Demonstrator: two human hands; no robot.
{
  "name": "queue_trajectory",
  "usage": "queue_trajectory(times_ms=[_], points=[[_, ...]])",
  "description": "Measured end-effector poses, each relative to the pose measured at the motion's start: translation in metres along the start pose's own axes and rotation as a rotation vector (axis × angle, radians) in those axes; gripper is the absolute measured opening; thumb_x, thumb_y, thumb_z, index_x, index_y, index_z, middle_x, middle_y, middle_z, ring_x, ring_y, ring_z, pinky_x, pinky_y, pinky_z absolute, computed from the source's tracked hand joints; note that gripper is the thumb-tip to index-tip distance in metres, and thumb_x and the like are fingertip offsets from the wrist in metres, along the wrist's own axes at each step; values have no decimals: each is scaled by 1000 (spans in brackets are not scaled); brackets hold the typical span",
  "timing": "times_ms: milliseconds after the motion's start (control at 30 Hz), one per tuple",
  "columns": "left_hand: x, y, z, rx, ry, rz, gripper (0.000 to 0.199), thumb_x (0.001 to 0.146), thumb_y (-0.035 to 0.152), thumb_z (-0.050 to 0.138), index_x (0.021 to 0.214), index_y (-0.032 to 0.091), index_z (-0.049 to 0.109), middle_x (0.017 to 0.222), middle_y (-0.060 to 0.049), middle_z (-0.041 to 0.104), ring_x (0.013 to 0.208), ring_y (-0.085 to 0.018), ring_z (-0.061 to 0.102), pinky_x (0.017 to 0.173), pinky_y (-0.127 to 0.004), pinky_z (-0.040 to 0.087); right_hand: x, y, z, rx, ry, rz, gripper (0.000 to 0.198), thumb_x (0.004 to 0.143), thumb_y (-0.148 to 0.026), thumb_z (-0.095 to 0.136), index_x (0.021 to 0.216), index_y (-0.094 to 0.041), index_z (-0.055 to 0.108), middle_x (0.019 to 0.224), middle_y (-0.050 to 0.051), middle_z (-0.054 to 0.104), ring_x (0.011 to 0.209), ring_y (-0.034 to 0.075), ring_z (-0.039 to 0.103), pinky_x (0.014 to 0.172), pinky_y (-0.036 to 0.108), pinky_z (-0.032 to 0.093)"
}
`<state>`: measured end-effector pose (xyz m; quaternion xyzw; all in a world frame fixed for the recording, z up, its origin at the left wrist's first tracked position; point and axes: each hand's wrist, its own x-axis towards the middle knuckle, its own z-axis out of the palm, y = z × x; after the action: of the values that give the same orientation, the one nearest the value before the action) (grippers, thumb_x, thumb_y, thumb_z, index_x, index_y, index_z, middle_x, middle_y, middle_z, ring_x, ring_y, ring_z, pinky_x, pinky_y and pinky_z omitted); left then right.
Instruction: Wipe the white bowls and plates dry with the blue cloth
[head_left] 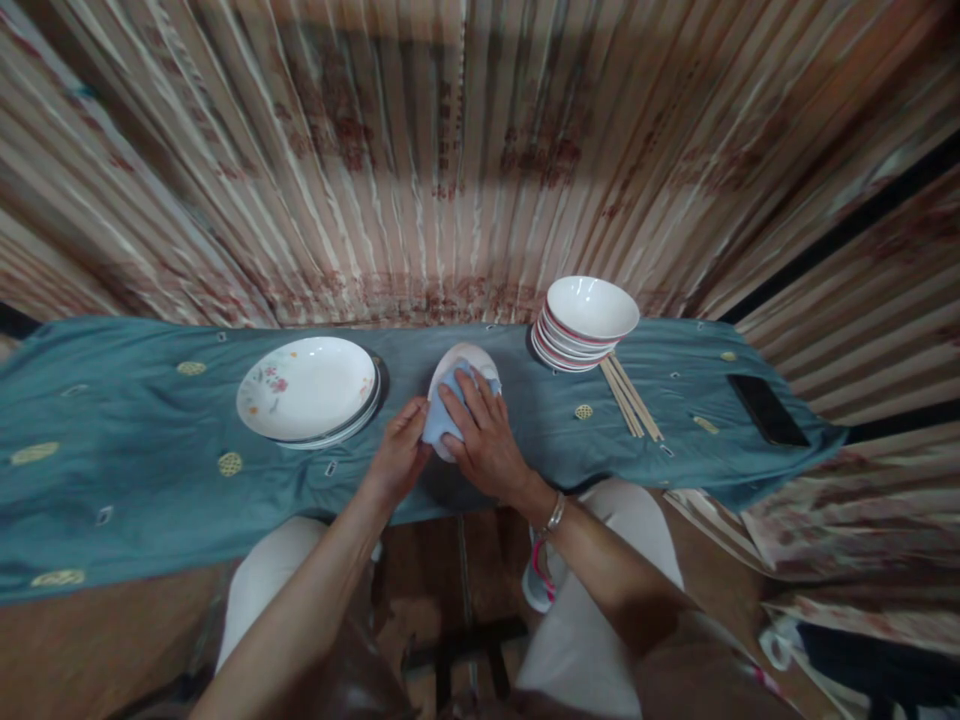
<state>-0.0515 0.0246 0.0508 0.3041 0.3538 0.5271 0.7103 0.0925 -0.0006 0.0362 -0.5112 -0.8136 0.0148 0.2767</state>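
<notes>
- what dominates?
- a patterned curtain (480, 120) hanging behind a teal-covered bench (172, 430). white plates (311, 390), the top one flowered, sit stacked toward the bench's left end; a stack of red-trimmed bowls (589, 325) rises by its far edge, right of the middle.
- and the hands?
- a person's left hand (401, 450) grips a tilted white dish (463, 353) above the bench, between the two stacks, fingers narrowed on its left side. the right hand (487, 440), fingers slightly spread, holds a blue cloth (436, 422) against the dish.
- smaller still?
- a black phone (769, 410) lies near the right end; wooden chopsticks (622, 400) slant from beside the bowls toward the near edge.
</notes>
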Motion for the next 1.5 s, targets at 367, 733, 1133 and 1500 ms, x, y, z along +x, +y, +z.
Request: queue_trajectory(times_ms=[367, 733, 1133, 1500], points=[[-6, -7, 7, 63, -114, -9, 28, 67, 38, 84, 77, 18, 66, 72, 2, 59, 67, -12, 53, 64, -23, 46, 14, 9, -19, 36, 115, 70, 53, 102, -36, 35, 152, -18, 39, 162, 12, 34, 154, 28, 19, 122, 53, 17], [-12, -6, 11, 217, -157, -13, 38, 69, 50, 80, 75, 17, 61, 70, 3, 54, 68, -12, 47, 63, -23, 39, 29, 39, -23, 358, 305, 149, 50, 103, -43, 34, 141, -16, 51, 146, 15, 54, 140, 23, 46, 119, 44, 33], [-12, -5, 10, 168, -118, -7, 36, 68, 46, 83, 72, 16, 63, 68, 4, 55, 65, -10, 47, 60, -21, 39, 40, 76, -4, 725, 328, 470, 57, 94, -61, 44, 123, -18, 66, 121, 9, 71, 116, 24, 63, 108, 37, 45], [3, 7, -4, -130, 105, -31, 33, 60, 29, 91, 70, 13, 65, 66, 3, 63, 59, -7, 53, 58, -18, 45, 36, 85, 40, 936, 249, 646, 57, 86, -62, 52, 114, -16, 73, 117, 9, 74, 112, 26, 65, 107, 42, 46]])
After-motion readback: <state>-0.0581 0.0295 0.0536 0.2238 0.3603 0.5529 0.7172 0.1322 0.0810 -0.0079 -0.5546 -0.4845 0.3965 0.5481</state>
